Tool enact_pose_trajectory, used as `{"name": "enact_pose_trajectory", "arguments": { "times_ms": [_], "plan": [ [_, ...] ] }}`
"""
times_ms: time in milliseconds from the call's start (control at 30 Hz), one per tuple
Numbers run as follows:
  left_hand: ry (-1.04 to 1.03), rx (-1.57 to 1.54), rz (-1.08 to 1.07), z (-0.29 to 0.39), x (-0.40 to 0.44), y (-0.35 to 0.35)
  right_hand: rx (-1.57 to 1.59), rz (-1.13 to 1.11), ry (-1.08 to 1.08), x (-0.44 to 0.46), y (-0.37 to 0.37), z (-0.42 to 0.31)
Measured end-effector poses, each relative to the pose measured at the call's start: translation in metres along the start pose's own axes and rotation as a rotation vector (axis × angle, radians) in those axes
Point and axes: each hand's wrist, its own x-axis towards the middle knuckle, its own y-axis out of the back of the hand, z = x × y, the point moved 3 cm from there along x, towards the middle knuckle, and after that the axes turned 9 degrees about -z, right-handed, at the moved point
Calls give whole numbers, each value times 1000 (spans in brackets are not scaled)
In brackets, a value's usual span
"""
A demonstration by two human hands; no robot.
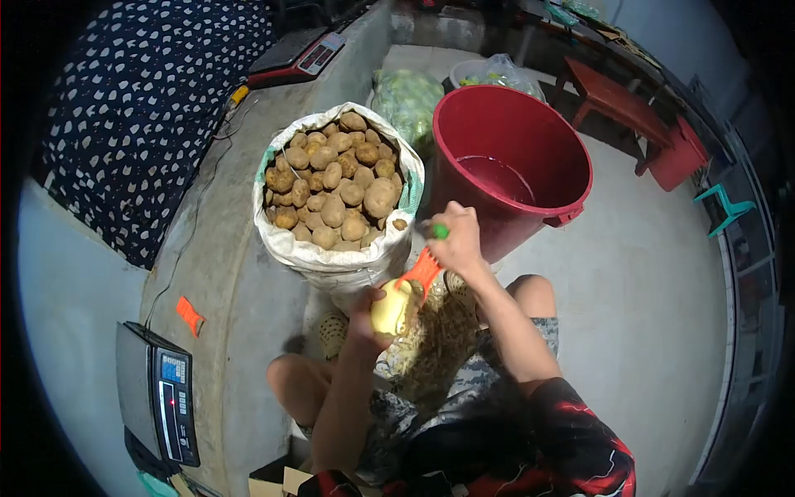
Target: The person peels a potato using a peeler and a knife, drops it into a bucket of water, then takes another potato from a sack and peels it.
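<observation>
My left hand (365,313) is wrapped round a mostly peeled, yellow potato (391,310) above my lap. My right hand (458,241) grips the green handle of a peeler (423,269), whose orange head touches the potato's upper right side. Beyond my left hand stands a white sack (331,267) with its rim rolled down, filled with brown unpeeled potatoes (334,176). A large red tub (513,149) is just beyond my right hand, with some liquid visible at its bottom. Peelings (439,345) lie in a heap below my hands, between my legs.
An orange object (190,316) lies on the concrete ledge (228,207) at the left, near a digital scale (168,403). Another scale (302,58) is at the upper left. Behind the tub are a green filled bag (407,101) and a reddish bench (617,101).
</observation>
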Motion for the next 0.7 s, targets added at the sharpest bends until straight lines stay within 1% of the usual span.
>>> {"name": "enact_pose_trajectory", "arguments": {
  "times_ms": [33,100,133,167,200,233,267,300,333,367,400,433,467,500,533,567,600,633,700],
  "plan": [
    [-3,3,-5,1,-2,-3,-133,-10,-34,6,6,14],
    [57,19,-33,1,-8,-11,120,-11,-221,11,7,30],
    [24,-39,103,-2,-8,-14,137,13,-127,9,1,32],
    [27,-44,100,-3,-6,-21,150,32,-30,7,-6,32],
    [-73,-99,227,0,-3,-25,160,21,11,2,4,6],
    [-173,-151,357,1,-3,-25,85,76,93,-6,10,-18],
    [-170,-123,247,0,-3,-16,97,63,194,-14,19,-45],
    [-169,-93,137,5,-2,-25,107,55,292,-17,23,-63],
    [-270,100,156,4,-7,-37,71,59,339,-17,24,-63],
    [-159,5,122,2,-8,-16,42,54,396,-16,22,-66],
    [-46,-88,97,0,-10,5,30,79,321,-8,18,-51],
    [-22,72,101,2,-13,-7,9,90,311,-2,16,-32],
    [1,232,106,3,-15,-18,-42,66,164,5,14,-7],
    [83,133,90,5,-14,-22,-84,44,17,10,17,5],
    [93,137,78,5,-11,-27,-49,41,26,10,19,12],
    [90,80,142,6,-12,-30,-55,49,16,8,18,17],
    [80,19,211,5,-13,-33,8,21,-22,7,17,17],
    [79,13,214,3,-10,-34,74,-13,-55,6,14,16],
    [-160,-167,368,7,-7,-31,85,-32,-47,2,10,11]
  ]
}}
